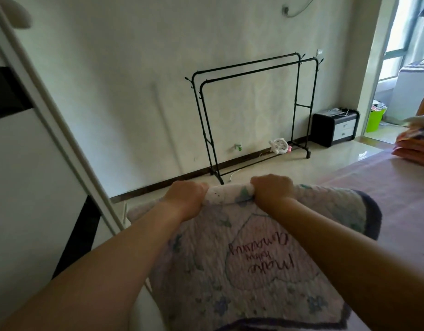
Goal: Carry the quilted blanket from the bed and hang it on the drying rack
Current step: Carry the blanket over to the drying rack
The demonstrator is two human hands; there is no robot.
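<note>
The quilted blanket (249, 271), pale with blue flowers, dark writing and a dark purple border, hangs in front of me. My left hand (186, 199) and my right hand (273, 189) both grip its rolled top edge, close together, knuckles up. The black double-rail drying rack (254, 72) stands bare against the far wall, beyond the hands and a little to the right. The bed (397, 192) with its pink sheet lies at the right, and the blanket's right side hangs over its corner.
A white wardrobe (27, 163) with black stripes fills the left. On the floor by the rack lie a small white fan (279, 146) and a cable. A black bedside cabinet (332, 127) stands right of the rack. Folded orange bedding (414, 144) rests on the bed.
</note>
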